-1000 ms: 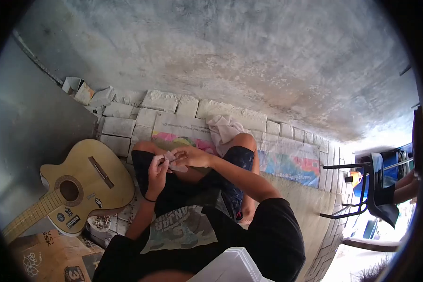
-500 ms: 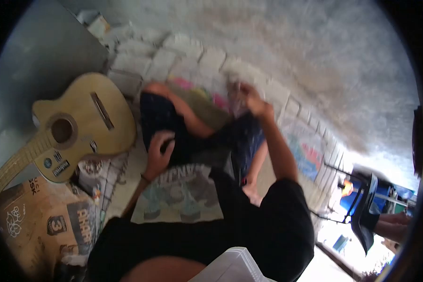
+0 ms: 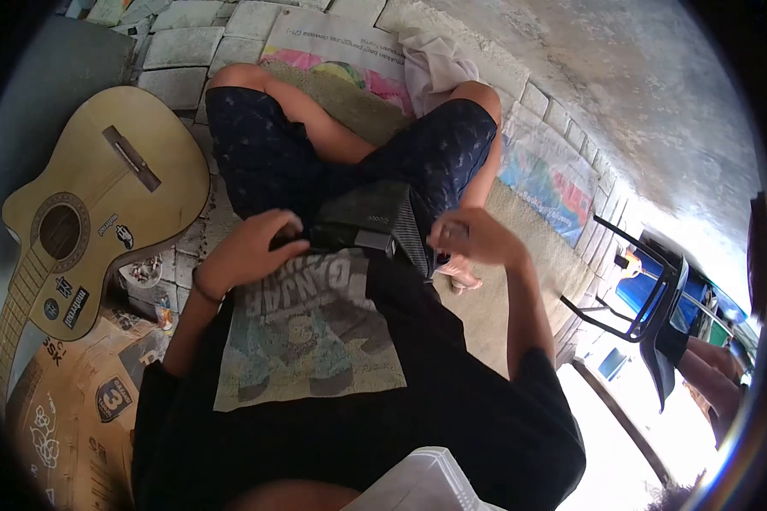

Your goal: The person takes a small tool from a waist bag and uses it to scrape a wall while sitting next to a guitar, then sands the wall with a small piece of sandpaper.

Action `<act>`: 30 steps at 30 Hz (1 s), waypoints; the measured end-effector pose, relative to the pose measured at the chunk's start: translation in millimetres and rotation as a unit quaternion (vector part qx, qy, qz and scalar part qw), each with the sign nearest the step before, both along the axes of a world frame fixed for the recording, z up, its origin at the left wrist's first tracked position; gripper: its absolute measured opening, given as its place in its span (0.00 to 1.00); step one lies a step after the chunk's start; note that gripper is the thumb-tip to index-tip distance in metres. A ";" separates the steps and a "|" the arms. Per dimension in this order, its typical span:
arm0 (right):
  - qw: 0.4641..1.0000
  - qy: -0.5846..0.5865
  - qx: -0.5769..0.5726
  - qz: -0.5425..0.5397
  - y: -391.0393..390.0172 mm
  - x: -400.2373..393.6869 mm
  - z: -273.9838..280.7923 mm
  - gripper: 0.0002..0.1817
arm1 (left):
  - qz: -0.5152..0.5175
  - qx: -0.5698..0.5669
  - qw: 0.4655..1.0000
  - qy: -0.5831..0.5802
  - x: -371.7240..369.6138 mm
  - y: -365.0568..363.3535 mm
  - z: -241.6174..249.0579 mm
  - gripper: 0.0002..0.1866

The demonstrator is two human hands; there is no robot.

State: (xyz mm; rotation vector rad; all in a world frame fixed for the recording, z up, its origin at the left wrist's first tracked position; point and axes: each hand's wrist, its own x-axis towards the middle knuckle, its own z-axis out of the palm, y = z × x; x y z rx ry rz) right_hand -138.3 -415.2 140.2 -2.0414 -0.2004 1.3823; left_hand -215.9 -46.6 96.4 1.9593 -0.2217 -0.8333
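A dark box-like device [image 3: 362, 213] with a ribbed side rests on my lap between the legs. My left hand [image 3: 251, 247] is at its left, thumb and fingers curved and apart, with nothing in them. On the other side, close to the ribbed side, my right hand [image 3: 479, 240] hovers with loosely bent fingers and a gap between thumb and fingertips. A crumpled pale cloth [image 3: 439, 64] lies by my right knee, away from both hands.
An acoustic guitar [image 3: 166, 170] lies at the left, beside a cardboard box [image 3: 77, 417]. Printed banner sheets [image 3: 545, 187] and a mat [image 3: 486, 315] cover the floor. A wall runs along the right, near a black chair [image 3: 656, 332] where a person's arm [image 3: 712, 375] shows.
My right hand has come back from the cloth by the right knee to the side of the device on my lap. The view has also shifted, bringing the lap further up.
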 end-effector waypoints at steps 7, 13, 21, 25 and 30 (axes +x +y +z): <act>0.993 -0.119 0.000 -0.025 7.9 -64.8 4.0 0.13 | -0.133 0.069 0.986 0.077 -16.6 14.3 35.8 0.17; 0.987 -0.148 0.005 -0.062 5.1 -61.9 -6.0 0.13 | -0.045 0.031 0.957 0.285 -11.6 25.4 -0.9 0.14; 0.980 -0.191 -0.003 -0.063 14.8 -60.3 -5.3 0.13 | 0.112 -0.072 0.989 -0.058 -7.0 -10.8 -65.1 0.15; 0.957 -0.239 -0.117 -0.112 11.9 -52.0 -5.5 0.16 | 0.099 -0.150 0.982 0.059 6.6 -20.7 -97.0 0.18; 0.962 -0.203 -0.118 -0.137 8.2 -54.7 -15.6 0.18 | 0.092 -0.193 0.951 0.222 18.8 -23.3 -93.5 0.22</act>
